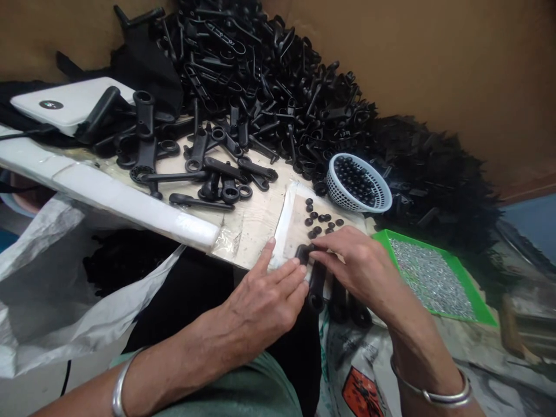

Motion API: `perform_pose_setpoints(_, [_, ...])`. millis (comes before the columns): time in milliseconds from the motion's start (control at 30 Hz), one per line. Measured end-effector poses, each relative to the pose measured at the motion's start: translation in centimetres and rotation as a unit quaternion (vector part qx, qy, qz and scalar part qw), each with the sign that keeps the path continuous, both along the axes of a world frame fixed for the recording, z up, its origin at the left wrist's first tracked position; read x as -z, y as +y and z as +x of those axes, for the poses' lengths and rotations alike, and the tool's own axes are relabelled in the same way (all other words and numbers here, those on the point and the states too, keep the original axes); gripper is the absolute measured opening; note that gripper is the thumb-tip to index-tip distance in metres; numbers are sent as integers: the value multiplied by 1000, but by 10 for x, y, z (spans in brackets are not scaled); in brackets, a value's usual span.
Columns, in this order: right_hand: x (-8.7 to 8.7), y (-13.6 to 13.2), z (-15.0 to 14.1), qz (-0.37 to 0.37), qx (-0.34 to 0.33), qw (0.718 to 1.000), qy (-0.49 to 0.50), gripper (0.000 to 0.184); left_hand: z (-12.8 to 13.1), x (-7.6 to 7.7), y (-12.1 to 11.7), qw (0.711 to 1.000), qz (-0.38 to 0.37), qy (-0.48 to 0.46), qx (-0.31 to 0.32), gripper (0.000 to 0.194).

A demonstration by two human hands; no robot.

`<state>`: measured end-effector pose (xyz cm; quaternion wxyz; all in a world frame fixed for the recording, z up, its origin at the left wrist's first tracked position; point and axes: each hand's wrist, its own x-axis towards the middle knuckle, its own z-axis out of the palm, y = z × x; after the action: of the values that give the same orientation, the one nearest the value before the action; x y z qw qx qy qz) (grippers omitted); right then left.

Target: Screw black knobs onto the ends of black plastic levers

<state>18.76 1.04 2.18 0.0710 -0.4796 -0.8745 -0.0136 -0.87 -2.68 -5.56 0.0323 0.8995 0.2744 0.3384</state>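
Note:
My left hand (pixel 264 295) lies with its fingers stretched over a black plastic handle (pixel 303 252) at the table's front edge. Its thumb points away, onto the white-edged work patch. Thumb and forefinger of my right hand (pixel 362 263) are pinched at the end of that handle, on a small black piece mostly hidden by the fingertips. Beside the handle, under my right hand, more black handles (pixel 318 284) lie side by side, sticking out over the edge. Several small black round knobs (pixel 321 218) are scattered on the board just beyond my fingers.
A pale blue basket (pixel 382 204) of black knobs stands behind the right hand. At right, a green tray (pixel 471 289) holds small silvery metal pieces. A big heap of black handles (pixel 269 75) fills the back. A white device (pixel 65 98) and a foam-like strip (pixel 143 211) lie at left.

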Motion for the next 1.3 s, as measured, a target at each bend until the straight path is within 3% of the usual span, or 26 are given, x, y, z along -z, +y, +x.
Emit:
perform_pose_setpoints(467, [-9, -1, -14, 23, -13, 987, -159, 19, -2, 3, 1, 1000, 3, 15, 3, 26])
perform_pose_setpoints(700, [-5, 6, -7, -9, -18, 988, -151, 17, -2, 0, 2, 1000, 1, 14, 8, 23])
perform_pose_setpoints(900, [-17, 7, -14, -69, 24, 991, -110, 26, -2, 2, 2, 1000, -7, 9, 3, 21])
perform_pose_setpoints(1067, [-28, -7, 25, -3, 134, 989, 58, 28, -5, 5, 2, 1000, -6, 14, 15, 23])
perform_pose_setpoints(1233, [-36, -46, 96, 55, 325, 930, 164, 28, -8, 6, 4, 999, -33, -7, 25, 24])
perform_pose_setpoints(1300, [-36, -59, 121, 55, 372, 917, 130, 30, -9, 5, 8, 999, -29, -21, 35, 24])
